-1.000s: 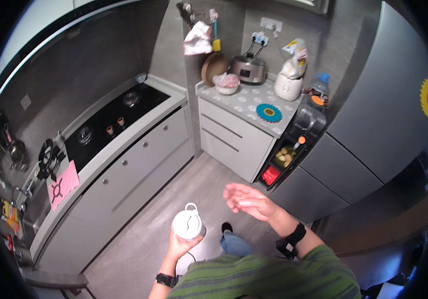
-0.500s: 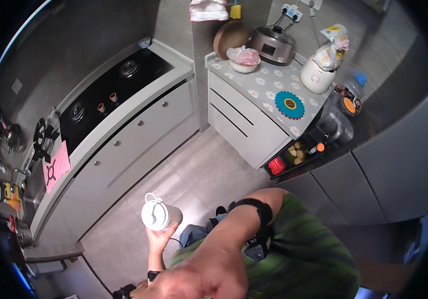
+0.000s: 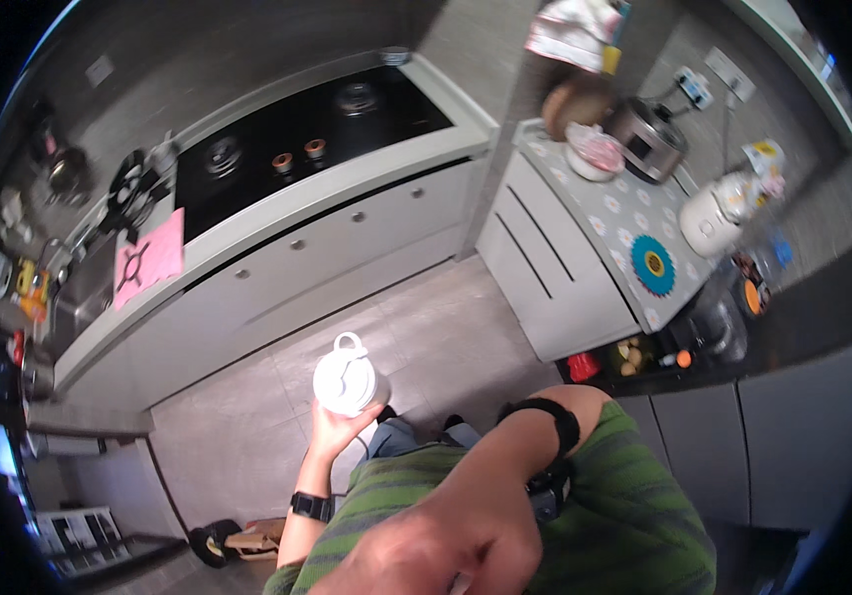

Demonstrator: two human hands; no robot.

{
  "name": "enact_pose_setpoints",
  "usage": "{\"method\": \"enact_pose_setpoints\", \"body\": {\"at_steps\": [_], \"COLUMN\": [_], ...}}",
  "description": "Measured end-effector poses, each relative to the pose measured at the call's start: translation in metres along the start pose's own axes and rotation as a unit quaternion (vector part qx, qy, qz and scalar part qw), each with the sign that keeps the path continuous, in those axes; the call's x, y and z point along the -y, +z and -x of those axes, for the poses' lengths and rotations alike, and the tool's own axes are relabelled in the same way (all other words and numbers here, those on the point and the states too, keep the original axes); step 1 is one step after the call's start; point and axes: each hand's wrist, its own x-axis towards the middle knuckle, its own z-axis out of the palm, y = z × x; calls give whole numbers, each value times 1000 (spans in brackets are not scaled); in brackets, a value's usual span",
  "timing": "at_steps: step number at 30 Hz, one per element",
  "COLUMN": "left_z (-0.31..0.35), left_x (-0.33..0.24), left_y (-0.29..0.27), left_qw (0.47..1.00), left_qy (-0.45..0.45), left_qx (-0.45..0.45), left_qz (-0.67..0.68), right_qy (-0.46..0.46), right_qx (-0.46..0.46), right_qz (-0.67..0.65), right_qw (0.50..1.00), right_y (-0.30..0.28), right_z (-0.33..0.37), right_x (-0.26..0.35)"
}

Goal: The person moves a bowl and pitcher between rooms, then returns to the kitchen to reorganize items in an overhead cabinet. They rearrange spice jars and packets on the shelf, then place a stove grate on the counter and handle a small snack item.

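Left hand [image 3: 332,428] grips white lidded bottle [image 3: 345,381], contents prob. hidden.

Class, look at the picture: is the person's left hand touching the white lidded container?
Touching. The head view shows the left hand gripping the white lidded container from below, its fingers wrapped against the base.
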Motion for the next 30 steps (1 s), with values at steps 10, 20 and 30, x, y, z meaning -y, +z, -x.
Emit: {"method": "enact_pose_setpoints", "body": {"at_steps": [10, 20, 30], "left_z": [-2, 19, -9], "left_x": [21, 34, 21], "left_y": [-56, -82, -79], "left_qw": [992, 991, 991], "left_qy": [67, 21, 63], "left_qx": [-57, -123, -105], "left_qz": [-93, -45, -46], "right_qy": [40, 127, 127], "right_qx": [-20, -20, -12], "right_qz": [-148, -166, -139], "right_qw": [988, 978, 982], "right_y": [-12, -25, -36], "right_z": [-28, -32, -29], "right_x": [-61, -74, -78]}}
